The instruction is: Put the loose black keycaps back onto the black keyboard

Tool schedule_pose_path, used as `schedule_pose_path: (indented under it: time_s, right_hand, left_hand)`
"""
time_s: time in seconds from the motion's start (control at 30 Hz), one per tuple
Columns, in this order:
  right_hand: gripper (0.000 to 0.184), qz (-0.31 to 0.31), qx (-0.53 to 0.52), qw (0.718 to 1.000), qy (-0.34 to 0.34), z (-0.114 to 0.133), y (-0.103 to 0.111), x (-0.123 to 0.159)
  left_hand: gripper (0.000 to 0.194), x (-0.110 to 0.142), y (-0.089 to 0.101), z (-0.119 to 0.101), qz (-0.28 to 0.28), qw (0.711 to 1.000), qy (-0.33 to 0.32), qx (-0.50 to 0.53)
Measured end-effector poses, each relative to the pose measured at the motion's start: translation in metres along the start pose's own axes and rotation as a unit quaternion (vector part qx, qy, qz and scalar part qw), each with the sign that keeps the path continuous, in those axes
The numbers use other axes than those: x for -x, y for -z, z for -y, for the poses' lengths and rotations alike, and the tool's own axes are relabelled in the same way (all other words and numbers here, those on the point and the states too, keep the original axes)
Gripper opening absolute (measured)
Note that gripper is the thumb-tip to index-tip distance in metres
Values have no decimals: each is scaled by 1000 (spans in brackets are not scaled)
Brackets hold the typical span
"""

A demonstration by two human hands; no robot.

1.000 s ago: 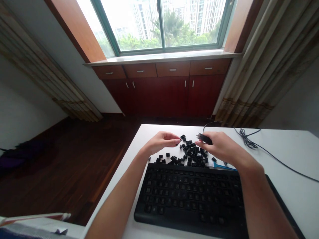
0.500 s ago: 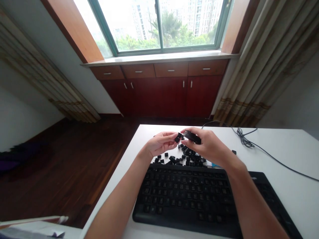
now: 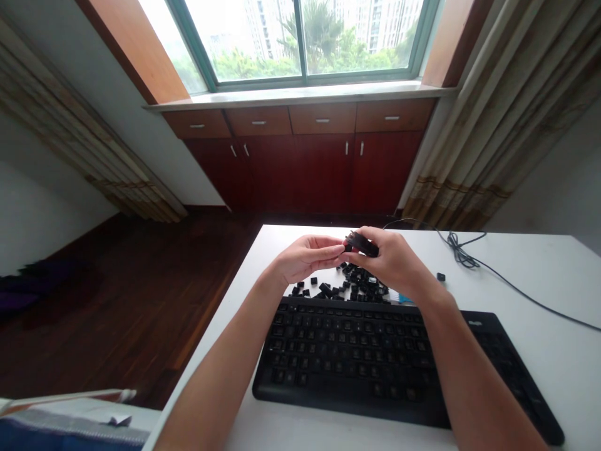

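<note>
My left hand point(image 3: 313, 258) is closed, pinching a small black keycap point(image 3: 348, 247) between thumb and fingers. My right hand point(image 3: 392, 255) is wrapped round a dark oblong tool point(image 3: 364, 244), whose exact kind I cannot make out. Its tip meets or nearly meets the keycap, above the table. Below the hands lies a loose heap of black keycaps point(image 3: 364, 283). Nearer me is a black keyboard point(image 3: 347, 351), with its keys partly bare or dim. My right forearm covers part of it. By the right wrist shows a blue thing with pale bristles point(image 3: 402, 298).
The white table point(image 3: 530, 282) carries a bundled black cable point(image 3: 462, 249) at the far right. A single keycap point(image 3: 441, 277) lies right of the heap. Beyond the table stand red-brown cabinets point(image 3: 300, 172) under a window, with curtains point(image 3: 479, 125) at both sides.
The keycap and the tool's tip have come closer together, and the left fingers now hide more of the keycap. The camera view has tilted down slightly.
</note>
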State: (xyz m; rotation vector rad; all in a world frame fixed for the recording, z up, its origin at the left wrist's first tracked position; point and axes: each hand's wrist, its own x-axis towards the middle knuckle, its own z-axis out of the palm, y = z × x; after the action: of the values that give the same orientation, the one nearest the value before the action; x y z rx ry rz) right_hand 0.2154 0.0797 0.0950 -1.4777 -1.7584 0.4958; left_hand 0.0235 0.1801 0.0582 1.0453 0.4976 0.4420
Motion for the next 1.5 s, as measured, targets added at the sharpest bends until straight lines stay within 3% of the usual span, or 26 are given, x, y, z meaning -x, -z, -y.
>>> schedule_pose_path:
  time_s: [0.2, 0.33, 0.5, 0.73, 1.17, 1.5]
  right_hand:
    - [18, -22, -12, 1000, 0, -1, 2, 0]
    - [20, 25, 4, 999, -22, -1, 6, 0]
    - [16, 58, 17, 998, 5, -2, 4, 1]
    - [14, 42, 15, 999, 13, -3, -2, 0]
    - [24, 36, 7, 999, -26, -1, 1, 0]
    - [28, 29, 2, 999, 35, 2, 1, 0]
  left_hand:
    - [32, 4, 4, -7, 4, 999, -5, -35]
    - [30, 6, 8, -10, 9, 998, -12, -54]
    - [29, 6, 9, -11, 10, 998, -18, -68]
    - [32, 9, 8, -14, 28, 998, -23, -59]
    - [36, 13, 13, -18, 26, 984, -76, -156]
    - [38, 15, 10, -20, 30, 981, -70, -179]
